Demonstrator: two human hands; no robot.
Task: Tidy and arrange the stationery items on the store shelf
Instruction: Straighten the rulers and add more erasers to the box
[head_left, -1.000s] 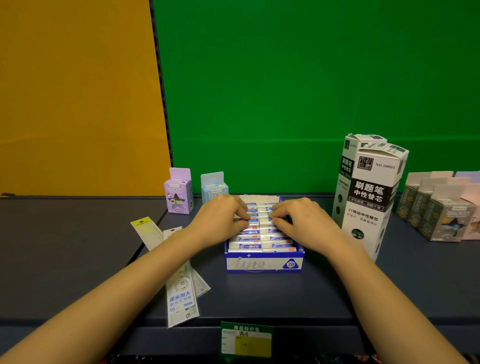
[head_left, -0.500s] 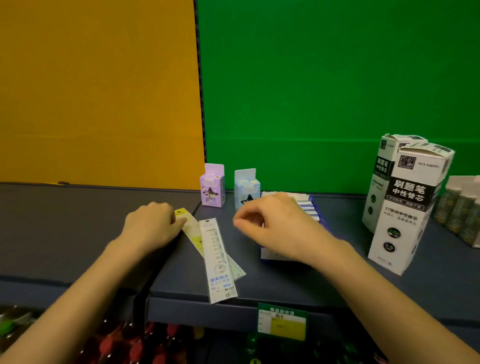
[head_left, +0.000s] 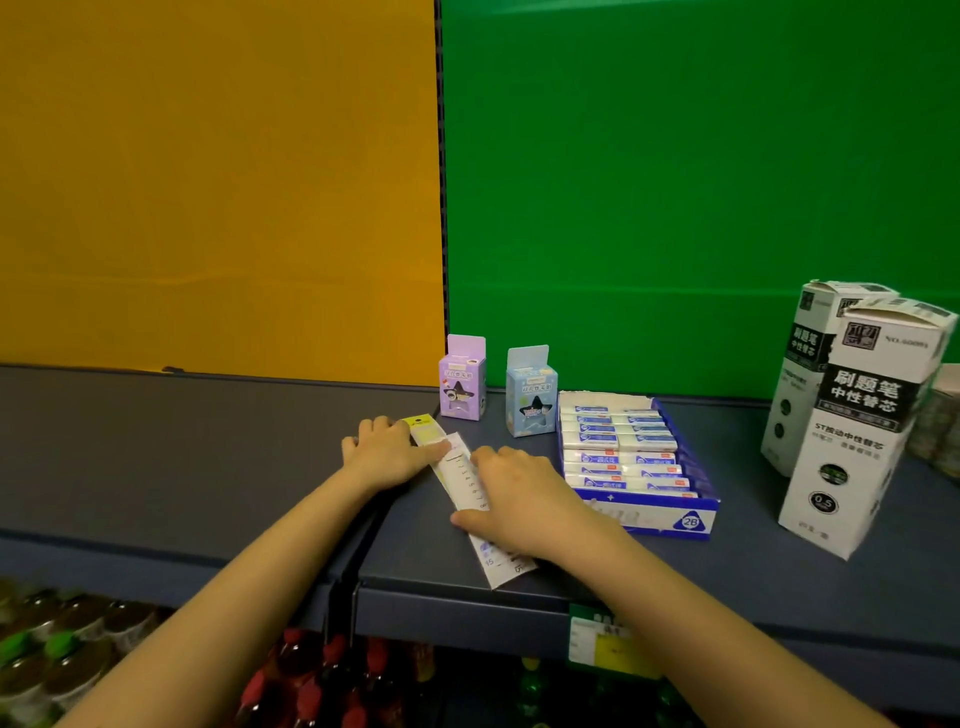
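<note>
Shelf (head_left: 208, 467) bears a yellow ruler (head_left: 423, 428) and a white ruler (head_left: 506, 569), overlapping aslant, just left of the eraser tray (head_left: 649, 517). The left grip (head_left: 389, 449) lies flat, fingers straight, on the yellow ruler. The right grip (head_left: 519, 499) pinches the white ruler, thumb at its left edge, fingers curled over it.

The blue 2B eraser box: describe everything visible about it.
The eraser box is an open-topped blue and white cardboard tray with a 2B badge on its front wall. Two rows of white erasers in blue-printed sleeves fill it. It sits flat on the dark shelf, close beside the right hand; contact there is unclear.
</note>
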